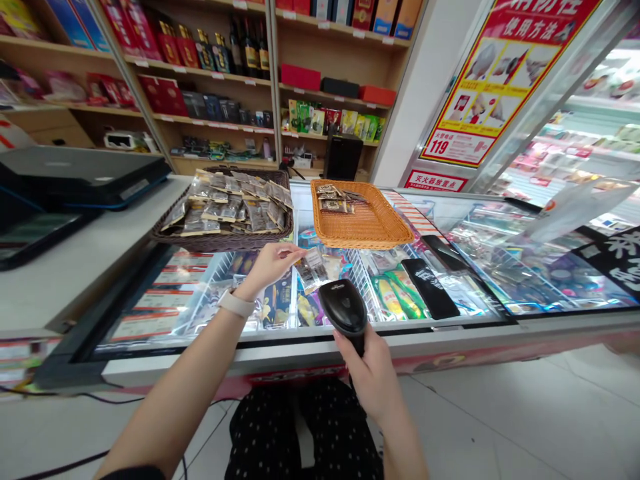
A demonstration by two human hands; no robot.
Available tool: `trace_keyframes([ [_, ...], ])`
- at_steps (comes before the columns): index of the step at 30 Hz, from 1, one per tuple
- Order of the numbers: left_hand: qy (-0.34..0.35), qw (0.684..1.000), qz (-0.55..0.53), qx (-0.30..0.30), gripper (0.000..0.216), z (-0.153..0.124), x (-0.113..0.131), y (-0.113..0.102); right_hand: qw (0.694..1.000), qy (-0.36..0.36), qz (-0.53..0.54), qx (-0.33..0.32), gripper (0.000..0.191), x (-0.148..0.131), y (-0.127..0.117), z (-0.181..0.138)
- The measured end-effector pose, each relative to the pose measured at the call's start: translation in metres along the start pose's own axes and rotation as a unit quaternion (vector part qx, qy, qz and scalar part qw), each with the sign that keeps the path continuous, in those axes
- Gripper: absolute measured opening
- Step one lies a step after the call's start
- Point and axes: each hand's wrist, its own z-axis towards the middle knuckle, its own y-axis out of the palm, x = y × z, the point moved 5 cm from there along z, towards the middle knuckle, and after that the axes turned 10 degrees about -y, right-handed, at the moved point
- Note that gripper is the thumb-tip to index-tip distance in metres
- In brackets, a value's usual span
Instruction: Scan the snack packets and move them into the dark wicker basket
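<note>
My right hand (pixel 367 373) grips a black barcode scanner (pixel 344 308) by its handle, its head tilted toward the freezer glass. With its fingertips, my left hand (pixel 280 263) pinches the upper edge of a small clear packet (pixel 314 268) with dark contents. The packet is just past the scanner's head, over the glass. Behind my left hand, a dark brown wicker basket (pixel 173 230) is heaped with similar packets (pixel 235 200). To its right, an orange wicker basket (pixel 383 213) has several such packets (pixel 336 200) at its left end.
Both baskets stand on a glass-topped chest freezer (pixel 310 333) with packaged goods inside. Two dark phones (pixel 430 288) lie on the glass at right. A black countertop machine (pixel 80 177) is at far left. Behind are stocked shelves (pixel 200 120); cables (pixel 75 395) run across the floor at lower left.
</note>
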Motion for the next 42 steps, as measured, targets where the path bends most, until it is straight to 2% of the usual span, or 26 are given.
trace_keyframes([
  [3,-0.023,0.999,-0.021,0.027,0.038,0.003,-0.006,-0.002,1.000,-0.007,-0.016,-0.019,0.033,0.003,0.006,0.000],
  [7,-0.047,0.996,-0.046,0.062,0.033,0.008,-0.014,-0.004,1.000,-0.021,-0.019,-0.014,0.034,0.005,0.013,-0.002],
  [10,-0.071,0.995,-0.045,0.062,0.032,0.009,-0.019,-0.002,1.000,-0.021,-0.012,-0.015,0.034,0.007,0.019,0.000],
  [15,-0.070,0.994,-0.030,0.073,0.030,0.008,-0.017,-0.002,0.999,0.001,-0.001,-0.045,0.039,0.007,0.029,0.011],
  [20,-0.064,0.994,-0.030,0.080,0.032,0.009,-0.021,-0.004,0.999,0.013,0.003,-0.052,0.036,0.001,0.027,0.020],
  [24,-0.068,0.994,-0.036,0.073,0.034,0.010,-0.024,-0.003,0.997,0.034,0.006,-0.076,0.038,-0.004,0.024,0.015],
  [36,-0.052,0.995,-0.031,0.076,0.039,0.007,-0.017,-0.005,0.997,0.036,-0.010,-0.074,0.040,-0.003,0.021,0.007],
  [39,-0.019,0.995,-0.044,0.082,0.040,0.004,-0.010,-0.005,0.998,0.031,-0.002,-0.060,0.038,-0.003,0.019,0.007],
  [42,0.026,0.992,-0.041,0.117,0.038,-0.002,0.004,-0.012,0.999,0.022,0.017,-0.042,0.037,-0.003,0.016,0.007],
])
